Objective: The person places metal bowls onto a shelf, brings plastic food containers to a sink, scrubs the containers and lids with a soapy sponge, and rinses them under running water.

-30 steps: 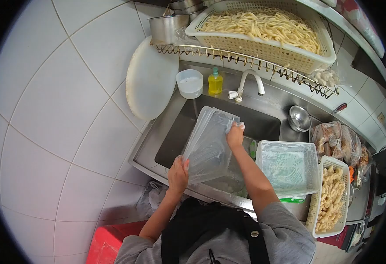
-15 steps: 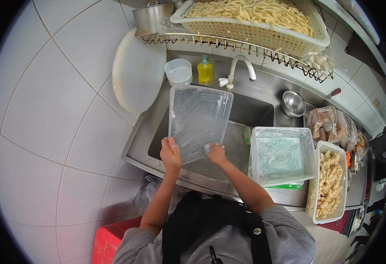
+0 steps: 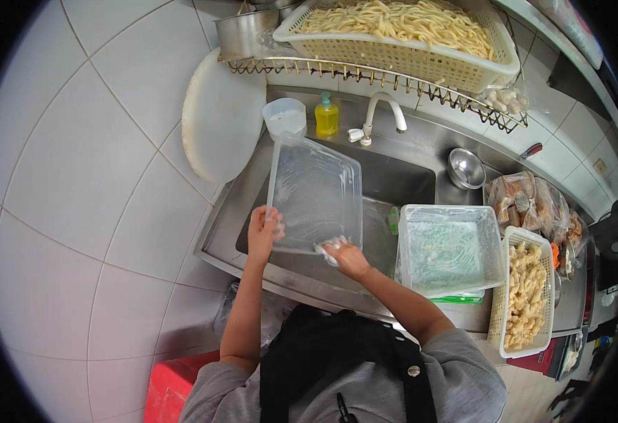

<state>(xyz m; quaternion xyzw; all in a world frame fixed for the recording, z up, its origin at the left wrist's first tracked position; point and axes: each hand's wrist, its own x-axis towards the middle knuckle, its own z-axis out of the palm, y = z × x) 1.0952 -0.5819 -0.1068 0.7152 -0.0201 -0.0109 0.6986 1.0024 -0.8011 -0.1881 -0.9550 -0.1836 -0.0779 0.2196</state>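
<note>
head view: left hand grasping one tub; right hand clutching one apparent cloth.

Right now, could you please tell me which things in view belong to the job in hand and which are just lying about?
Likely in the job:
clear tub, left hand on it
white cloth or sponge, in the right hand
soapy tub
sink

Seemingly lying about:
upper food basket
metal bowl
round white disc

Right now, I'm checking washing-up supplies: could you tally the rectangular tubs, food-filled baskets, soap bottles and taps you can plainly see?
Rectangular tubs: 2
Food-filled baskets: 2
Soap bottle: 1
Tap: 1
Total: 6
</note>
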